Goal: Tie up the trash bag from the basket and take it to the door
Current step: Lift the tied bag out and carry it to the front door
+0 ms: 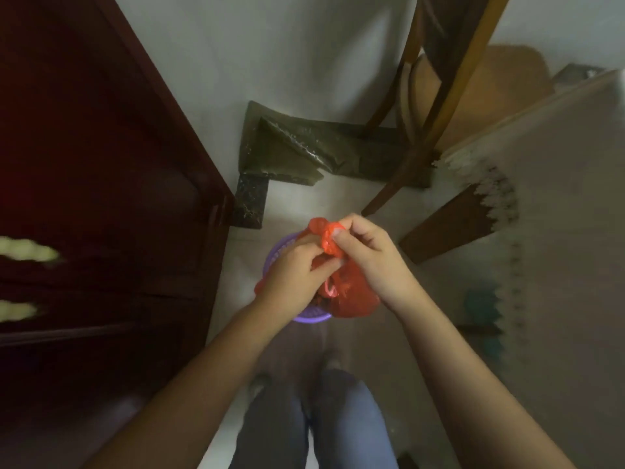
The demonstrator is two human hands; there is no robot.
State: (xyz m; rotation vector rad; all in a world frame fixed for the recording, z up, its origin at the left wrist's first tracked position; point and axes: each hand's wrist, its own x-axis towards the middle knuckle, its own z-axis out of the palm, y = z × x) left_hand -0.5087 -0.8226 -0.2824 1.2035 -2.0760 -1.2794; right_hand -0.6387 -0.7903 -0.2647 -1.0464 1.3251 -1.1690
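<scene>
A red plastic trash bag (351,296) sits in a small purple basket (311,317) on the floor, straight below me. My left hand (294,269) pinches a gathered part of the bag's top from the left. My right hand (368,252) grips another twisted piece of the bag's top from the right, held a little higher. The two hands are close together over the basket. Most of the basket's rim is hidden by my hands and the bag.
A dark red wooden cabinet (101,198) stands close on the left. A wooden chair (433,106) stands ahead on the right, with a cloth-covered table (558,198) at the right. A dark stone skirting (291,150) runs along the white wall ahead. My legs (318,424) are below.
</scene>
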